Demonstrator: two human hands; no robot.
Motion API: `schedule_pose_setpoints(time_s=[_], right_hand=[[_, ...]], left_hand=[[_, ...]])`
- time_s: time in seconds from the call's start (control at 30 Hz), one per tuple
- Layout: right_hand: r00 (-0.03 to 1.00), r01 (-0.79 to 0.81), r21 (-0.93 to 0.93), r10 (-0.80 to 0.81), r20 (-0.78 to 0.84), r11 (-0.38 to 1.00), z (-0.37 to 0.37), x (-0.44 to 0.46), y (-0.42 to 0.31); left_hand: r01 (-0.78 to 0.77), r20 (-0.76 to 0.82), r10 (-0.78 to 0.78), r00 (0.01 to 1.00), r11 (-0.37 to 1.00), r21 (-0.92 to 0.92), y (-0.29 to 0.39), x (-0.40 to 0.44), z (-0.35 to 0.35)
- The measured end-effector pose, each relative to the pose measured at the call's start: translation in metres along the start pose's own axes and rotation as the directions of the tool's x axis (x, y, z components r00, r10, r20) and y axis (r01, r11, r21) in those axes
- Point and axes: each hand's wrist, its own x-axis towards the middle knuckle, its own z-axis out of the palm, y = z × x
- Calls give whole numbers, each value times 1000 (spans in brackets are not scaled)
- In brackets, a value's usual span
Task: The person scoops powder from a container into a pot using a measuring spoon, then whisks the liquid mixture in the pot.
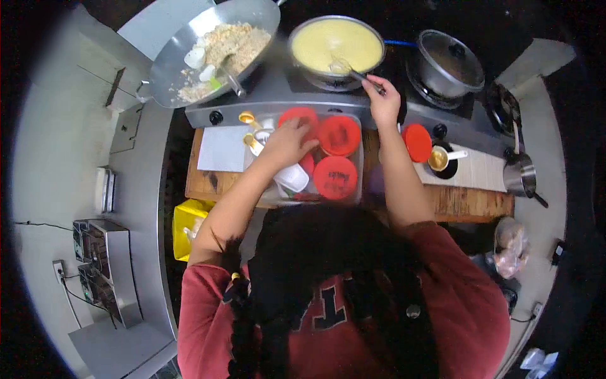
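My right hand (383, 101) is closed around the black handle of a whisk (341, 66). Its metal head dips into thick yellow liquid in a round pot (292, 54) on the stove. Over a clear bin (361, 170), my left hand (290, 144) curls its fingers on a red-lidded container (297, 115), slightly blurred. Beside it in the bin are two more red lids (339, 135) with dark writing, a white scoop (293, 178) and small yellow measuring spoons (247, 118).
A large wok (167, 69) of fried rice stands at the left, with a ladle (232, 79) in it. A lidded pot (445, 76) occupies the right burner. Below it are another red lid (416, 143), a white measuring scoop (440, 158) and a saucepan (521, 174).
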Motion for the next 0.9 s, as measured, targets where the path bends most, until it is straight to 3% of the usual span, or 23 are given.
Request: schedule_pose_setpoints(time_s=[0.03,0.1,0.2,0.3,0.33,0.37,0.43,0.5,0.57,0.63,0.7,0.83,0.87,0.9], right_hand=[[1000,-20,-10,20,-3,1000,-1,6,-2],[999,-49,67,48,16,997,0,12,-1],[999,0,149,-7,45,989,2,21,0],[1000,16,116,-14,-24,993,0,24,-8],[990,105,-5,-105,-93,994,0,26,-5],[989,102,-10,-103,-104,995,-3,29,-5],[970,221,-184,-196,145,958,-10,33,-15],[977,194,-253,-163,137,948,-10,49,-26],[994,64,-228,-41,104,972,-10,68,-43],[994,58,-314,-27,102,948,-10,91,-54],[984,115,-584,-13,176,804,-13,127,-52],[999,46,-718,-45,21,695,-1,175,-29],[996,62,-756,10,90,652,2,183,-24],[980,70,-706,85,182,704,8,186,-26]], left_hand=[[-1,-17,1,1000,1000,12,-5,4,-4],[-14,99,20,995,998,-61,-12,7,-7],[-68,71,75,995,993,-97,-24,14,-9],[-89,106,105,989,986,-144,-27,15,-16],[-82,124,102,987,984,-156,-26,14,-19],[-92,129,113,985,983,-156,-27,14,-19],[-150,38,157,987,977,-151,-29,10,-14],[-199,-36,197,980,975,-100,-29,9,-7],[-106,114,120,986,987,-123,-20,11,-16],[-118,82,124,989,990,-74,-21,10,-6],[-89,53,94,994,992,-92,-21,12,-1],[-8,116,24,993,991,-133,-5,12,-16],[0,136,18,991,992,-129,-3,11,-20],[8,153,11,988,993,-120,-4,11,-21]])
